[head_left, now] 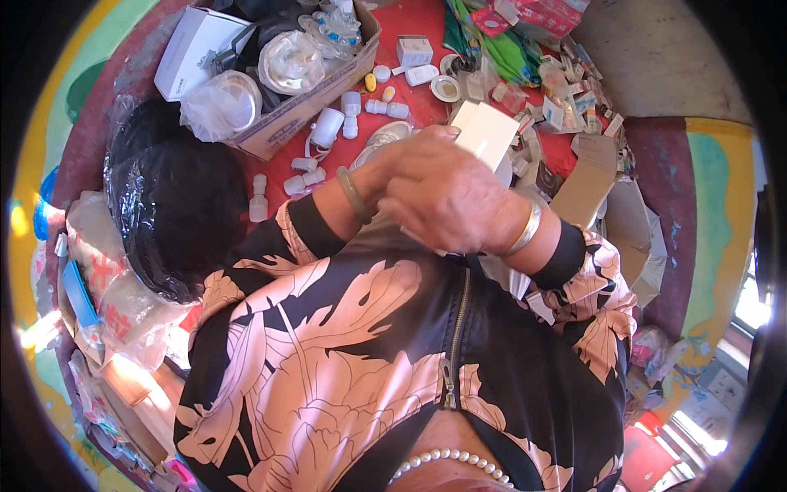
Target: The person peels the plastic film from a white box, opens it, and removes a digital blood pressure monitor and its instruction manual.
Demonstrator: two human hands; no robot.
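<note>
Black zip-front jacket with large peach flowers (328, 353) fills the lower frame. Above centre, the right hand (455, 197) overlaps the left hand (407, 164) beside a white rectangular box (489, 135); which hand's partly hidden fingers grip it, I cannot tell.

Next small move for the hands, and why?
Probably ease the right hand slightly aside while steadying the white box. In this view it overlaps the left hand and covers the box's near end, so the grip can't be judged.
</note>
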